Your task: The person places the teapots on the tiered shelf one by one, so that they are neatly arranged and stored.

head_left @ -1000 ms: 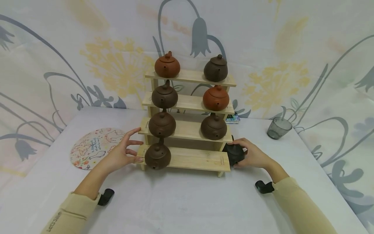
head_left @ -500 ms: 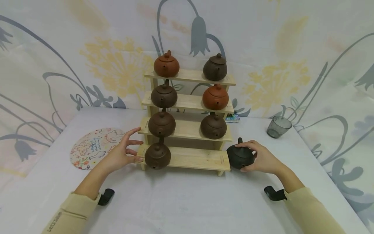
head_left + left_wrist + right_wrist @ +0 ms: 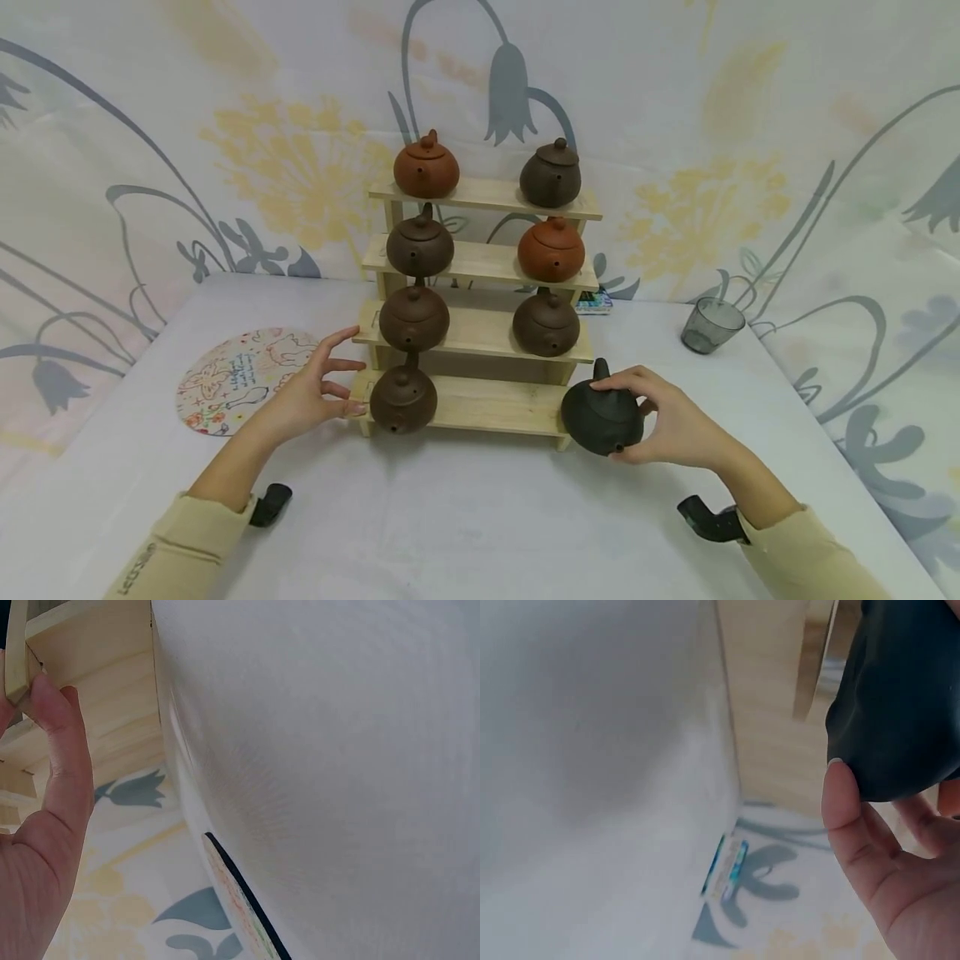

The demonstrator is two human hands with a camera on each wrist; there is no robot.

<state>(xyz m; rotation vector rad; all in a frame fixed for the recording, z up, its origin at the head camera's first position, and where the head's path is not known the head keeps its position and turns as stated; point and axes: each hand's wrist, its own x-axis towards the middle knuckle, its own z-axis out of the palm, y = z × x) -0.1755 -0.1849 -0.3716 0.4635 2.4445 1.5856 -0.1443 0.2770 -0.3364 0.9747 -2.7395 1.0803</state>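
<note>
In the head view my right hand (image 3: 678, 425) holds a black teapot (image 3: 603, 417) by its side, fingers above and thumb below. The teapot is off the table, at the right end of the lowest board of a stepped wooden rack (image 3: 498, 406). The right wrist view shows my fingers on the dark teapot body (image 3: 900, 705). My left hand (image 3: 303, 400) rests its spread fingertips against the rack's left end; in the left wrist view the thumb (image 3: 64, 742) touches a board's corner. A brown teapot (image 3: 403, 402) stands on the lowest board's left side.
Brown and reddish teapots, such as the orange-red one (image 3: 551, 250), stand in pairs on the upper boards. A round patterned mat (image 3: 225, 379) lies left of the rack. A grey glass cup (image 3: 712, 325) stands at the right. A small colourful item (image 3: 596, 302) lies behind the rack.
My right hand has brought the black teapot out from beside the rack, first rightward, then forward and up to the lowest board's right end. My left hand has stayed at the rack.
</note>
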